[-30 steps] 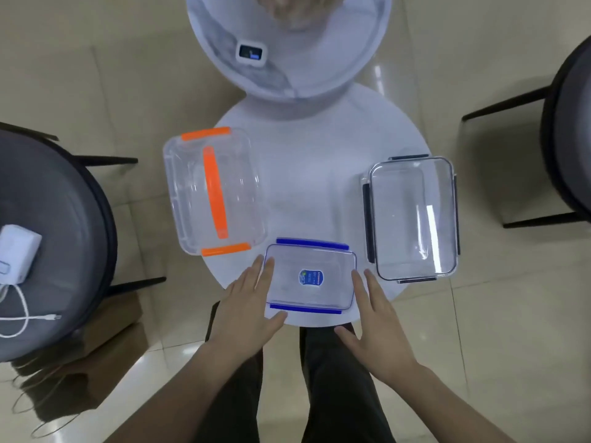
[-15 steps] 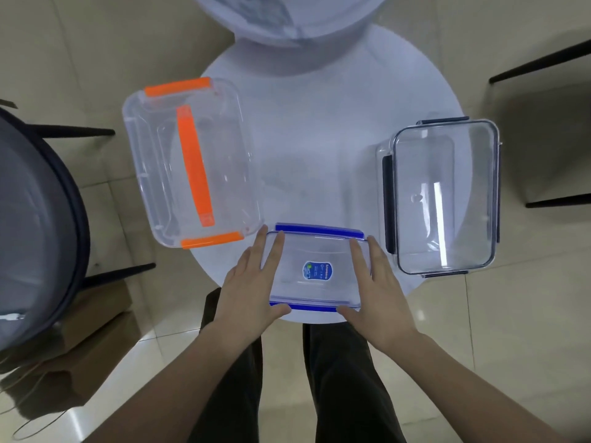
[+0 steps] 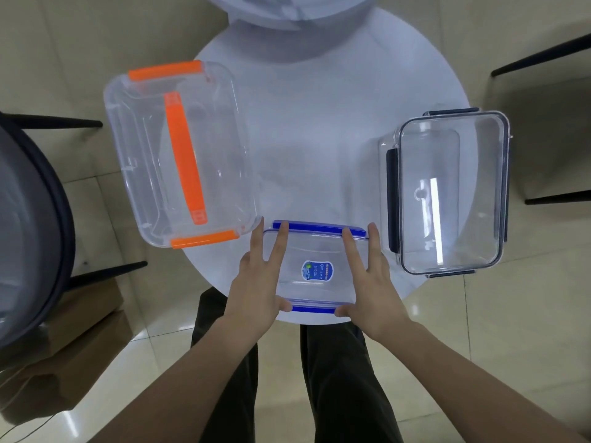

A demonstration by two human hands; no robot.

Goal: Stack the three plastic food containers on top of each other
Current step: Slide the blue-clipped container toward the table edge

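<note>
1. Step in hand, as I judge it: taking hold of the blue box [image 3: 315, 266], the smallest of the three, at the near edge of the round table [image 3: 319, 129]. No box is stacked yet.
2. Left hand [image 3: 256, 282]: fingers spread, laid along the box's left end, thumb curled at the near blue clip. Right hand [image 3: 372, 282]: mirrored on the right end, thumb at the same clip. Both press inward on the box; whether it is off the table I cannot tell.
3. The blue box lies directly between the two hands, lid on, label up.
4. Orange box [image 3: 179, 155]: far-left, overhanging the table edge, its near corner just beside the left fingertips. Dark box [image 3: 447, 193]: right, near the right hand but apart from it.
5. Next move calls for: a level two-handed lift. Since this box is smallest, it likely belongs on top, so a larger box may need placing first.
6. Risk: smooth plastic walls may slip under a light squeeze.
</note>
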